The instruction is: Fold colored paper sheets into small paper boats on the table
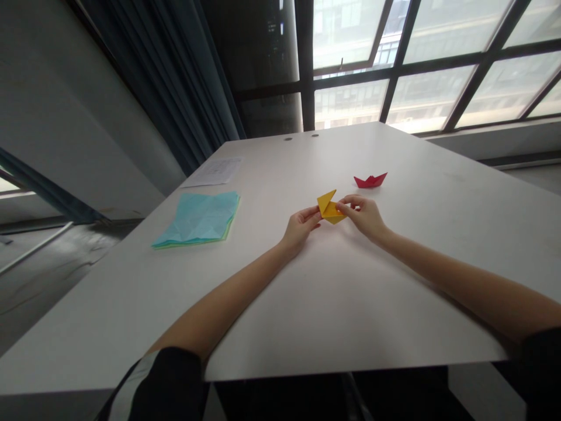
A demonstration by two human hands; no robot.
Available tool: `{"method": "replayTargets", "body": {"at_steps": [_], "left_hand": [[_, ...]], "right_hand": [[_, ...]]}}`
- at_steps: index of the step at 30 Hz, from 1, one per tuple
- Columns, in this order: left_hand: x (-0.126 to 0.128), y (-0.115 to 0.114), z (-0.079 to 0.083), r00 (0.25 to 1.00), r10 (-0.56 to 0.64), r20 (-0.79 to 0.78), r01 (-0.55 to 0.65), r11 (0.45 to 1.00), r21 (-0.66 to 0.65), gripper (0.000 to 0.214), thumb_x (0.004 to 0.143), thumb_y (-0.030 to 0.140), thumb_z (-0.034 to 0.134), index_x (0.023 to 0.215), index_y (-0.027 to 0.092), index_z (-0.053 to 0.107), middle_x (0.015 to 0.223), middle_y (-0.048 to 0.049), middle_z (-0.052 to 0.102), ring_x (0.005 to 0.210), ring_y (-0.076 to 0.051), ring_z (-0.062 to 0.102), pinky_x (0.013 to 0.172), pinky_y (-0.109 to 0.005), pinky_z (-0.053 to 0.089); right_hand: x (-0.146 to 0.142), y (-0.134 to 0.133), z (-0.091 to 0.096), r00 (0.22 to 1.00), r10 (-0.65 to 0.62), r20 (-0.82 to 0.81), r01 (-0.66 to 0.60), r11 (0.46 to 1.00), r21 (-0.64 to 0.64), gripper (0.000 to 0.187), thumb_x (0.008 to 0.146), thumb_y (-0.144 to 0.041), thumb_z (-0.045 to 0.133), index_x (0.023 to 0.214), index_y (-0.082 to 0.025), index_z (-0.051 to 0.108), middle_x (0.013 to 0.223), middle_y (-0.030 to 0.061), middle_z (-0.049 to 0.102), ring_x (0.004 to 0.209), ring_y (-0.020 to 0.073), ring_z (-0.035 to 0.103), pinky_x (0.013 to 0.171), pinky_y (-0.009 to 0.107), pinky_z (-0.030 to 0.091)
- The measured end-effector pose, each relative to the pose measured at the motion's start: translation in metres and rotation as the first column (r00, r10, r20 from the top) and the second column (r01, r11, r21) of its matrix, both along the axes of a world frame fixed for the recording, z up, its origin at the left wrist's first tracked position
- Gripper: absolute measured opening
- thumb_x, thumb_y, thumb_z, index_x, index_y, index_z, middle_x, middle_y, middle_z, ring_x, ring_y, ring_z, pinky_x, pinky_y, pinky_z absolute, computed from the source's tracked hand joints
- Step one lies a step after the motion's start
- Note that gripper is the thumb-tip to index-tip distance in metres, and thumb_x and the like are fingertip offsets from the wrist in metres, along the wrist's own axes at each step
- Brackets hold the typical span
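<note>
A small piece of folded yellow origami paper [332, 211] is held between both hands, just above the white table. One pointed flap of it stands up at the left. My left hand [302, 227] pinches its left side between thumb and fingers. On the opposite side, my right hand [362, 214] grips the right end, with the thumb over the fold. Beyond my right hand sits a red paper boat [370, 180], touched by neither hand. The fingertips behind the yellow paper are partly hidden.
The white table [280, 316] stretches away toward large windows. To the left lies a stack of creased light-blue sheets [199, 216] with green edges showing beneath. Behind that stack is a printed white sheet [217, 171]. A dark blue curtain [175, 76] hangs past the table's left side.
</note>
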State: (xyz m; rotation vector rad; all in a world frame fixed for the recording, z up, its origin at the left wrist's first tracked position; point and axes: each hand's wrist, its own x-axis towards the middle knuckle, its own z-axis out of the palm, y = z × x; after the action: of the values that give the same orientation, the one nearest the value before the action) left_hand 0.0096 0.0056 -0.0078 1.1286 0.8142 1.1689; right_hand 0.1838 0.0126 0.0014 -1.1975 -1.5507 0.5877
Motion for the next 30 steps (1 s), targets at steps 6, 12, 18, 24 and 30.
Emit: {"method": "replayTargets", "body": {"at_steps": [6, 12, 18, 24, 30], "left_hand": [[0.002, -0.005, 0.004, 0.99, 0.014, 0.139, -0.004, 0.997, -0.072, 0.034, 0.057, 0.025, 0.077, 0.086, 0.015, 0.063, 0.087, -0.0052, 0.068, 0.082, -0.016, 0.061, 0.077, -0.03, 0.043], [0.002, -0.005, 0.006, 0.985, 0.03, 0.167, -0.017, 0.997, -0.081, 0.029, 0.055, 0.022, 0.077, 0.078, 0.012, 0.062, 0.073, -0.0026, 0.067, 0.072, -0.014, 0.062, 0.073, -0.028, 0.045], [0.003, -0.005, 0.005, 1.0, 0.012, -0.023, -0.013, 0.999, -0.039, 0.029, 0.053, 0.024, 0.077, 0.075, 0.012, 0.064, 0.067, -0.0028, 0.067, 0.063, -0.013, 0.061, 0.066, -0.026, 0.046], [0.002, -0.008, 0.004, 0.974, -0.063, -0.218, 0.06, 0.998, -0.022, 0.029, 0.058, 0.033, 0.075, 0.075, 0.011, 0.066, 0.071, -0.0048, 0.068, 0.063, -0.014, 0.061, 0.062, -0.024, 0.045], [0.0, -0.007, 0.002, 0.977, -0.094, -0.194, 0.084, 0.995, -0.058, 0.041, 0.055, 0.043, 0.076, 0.076, 0.009, 0.066, 0.069, -0.0068, 0.069, 0.063, -0.015, 0.062, 0.062, -0.025, 0.046]], "right_hand": [[-0.008, -0.007, -0.001, 0.997, 0.069, -0.033, -0.071, 0.996, -0.062, 0.025, 0.069, -0.042, 0.062, 0.073, -0.018, 0.067, 0.08, 0.0043, 0.064, 0.066, 0.0139, 0.048, 0.06, 0.029, 0.039], [-0.011, -0.011, 0.0, 0.992, 0.127, -0.003, -0.127, 0.989, -0.075, 0.025, 0.07, -0.044, 0.063, 0.073, -0.019, 0.065, 0.08, 0.0037, 0.063, 0.066, 0.0138, 0.049, 0.062, 0.029, 0.04], [-0.012, -0.013, 0.006, 0.953, 0.178, -0.245, -0.213, 0.969, -0.127, 0.038, 0.067, -0.046, 0.066, 0.094, -0.019, 0.061, 0.086, 0.0041, 0.064, 0.074, 0.015, 0.056, 0.068, 0.03, 0.044], [-0.012, -0.01, 0.004, 0.912, 0.197, -0.36, -0.291, 0.928, -0.231, 0.027, 0.062, -0.041, 0.071, 0.071, -0.016, 0.066, 0.07, 0.0035, 0.064, 0.066, 0.0146, 0.056, 0.061, 0.028, 0.044], [-0.009, -0.007, 0.0, 0.866, 0.145, -0.479, -0.322, 0.895, -0.31, 0.028, 0.062, -0.038, 0.072, 0.078, -0.017, 0.067, 0.076, 0.0036, 0.064, 0.069, 0.0146, 0.057, 0.058, 0.026, 0.043]]}}
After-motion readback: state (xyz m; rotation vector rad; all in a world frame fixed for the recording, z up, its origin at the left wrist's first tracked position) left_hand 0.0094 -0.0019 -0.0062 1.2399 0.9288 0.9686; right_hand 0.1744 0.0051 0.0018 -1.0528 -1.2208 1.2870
